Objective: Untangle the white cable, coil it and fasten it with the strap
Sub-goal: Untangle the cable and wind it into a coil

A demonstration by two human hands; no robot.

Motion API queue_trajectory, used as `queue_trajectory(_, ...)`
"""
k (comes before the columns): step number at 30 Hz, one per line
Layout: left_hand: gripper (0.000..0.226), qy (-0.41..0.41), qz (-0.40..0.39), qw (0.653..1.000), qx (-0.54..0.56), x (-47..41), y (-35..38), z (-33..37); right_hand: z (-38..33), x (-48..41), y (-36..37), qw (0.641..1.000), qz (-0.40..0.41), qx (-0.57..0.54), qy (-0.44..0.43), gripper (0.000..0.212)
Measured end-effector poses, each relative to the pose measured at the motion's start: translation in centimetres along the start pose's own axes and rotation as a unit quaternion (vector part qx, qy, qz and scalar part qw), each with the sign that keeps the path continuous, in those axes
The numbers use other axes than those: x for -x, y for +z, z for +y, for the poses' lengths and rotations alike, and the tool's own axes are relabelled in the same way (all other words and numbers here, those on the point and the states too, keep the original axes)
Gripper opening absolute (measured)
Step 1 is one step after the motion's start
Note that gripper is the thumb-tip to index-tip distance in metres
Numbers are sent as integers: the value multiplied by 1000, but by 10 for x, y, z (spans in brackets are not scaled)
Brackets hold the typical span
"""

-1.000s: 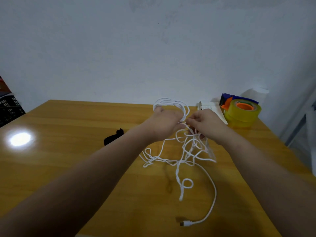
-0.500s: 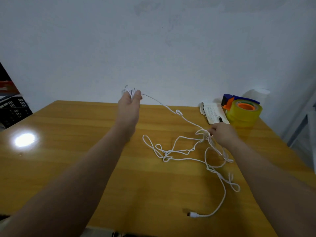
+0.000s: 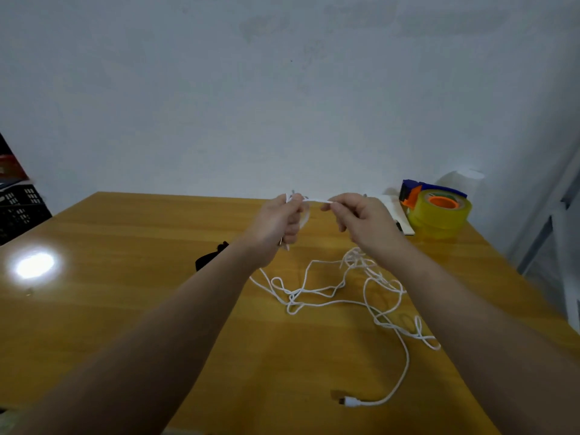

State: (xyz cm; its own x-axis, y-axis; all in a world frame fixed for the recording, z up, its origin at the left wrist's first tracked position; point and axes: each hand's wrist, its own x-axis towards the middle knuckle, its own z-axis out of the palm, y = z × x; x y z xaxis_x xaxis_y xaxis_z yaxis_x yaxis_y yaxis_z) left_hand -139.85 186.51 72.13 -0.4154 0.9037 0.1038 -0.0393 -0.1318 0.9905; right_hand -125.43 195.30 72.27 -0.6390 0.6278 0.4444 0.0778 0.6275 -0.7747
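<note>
A thin white cable (image 3: pixel 326 291) lies in loose tangled loops on the wooden table (image 3: pixel 125 277), and its plug end (image 3: pixel 348 402) rests near the front edge. My left hand (image 3: pixel 276 224) is raised above the table, closed on a small bundle of the cable. My right hand (image 3: pixel 361 218) pinches the strand that runs a short way across from the left hand. A black strap (image 3: pixel 208 257) lies on the table to the left, partly hidden behind my left forearm.
A yellow tape roll in a blue and orange dispenser (image 3: pixel 437 210) stands at the back right corner beside a white booklet (image 3: pixel 397 215). A black crate (image 3: pixel 18 211) sits off the table's left edge. A wall runs behind the table.
My two hands, spread wide half a second ago, have come back together above the table. The left hand dropped and moved right, and the right hand rose from the tangle.
</note>
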Motion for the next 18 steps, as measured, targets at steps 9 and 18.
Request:
queue_trajectory(9,46,-83,-129,982,109,12,19,3,-12,-3,2,990,-79,-97,73,40)
queue_trajectory(18,42,-74,-6,996,43,-1,6,8,-3,-1,0,987,-79,-112,82,24)
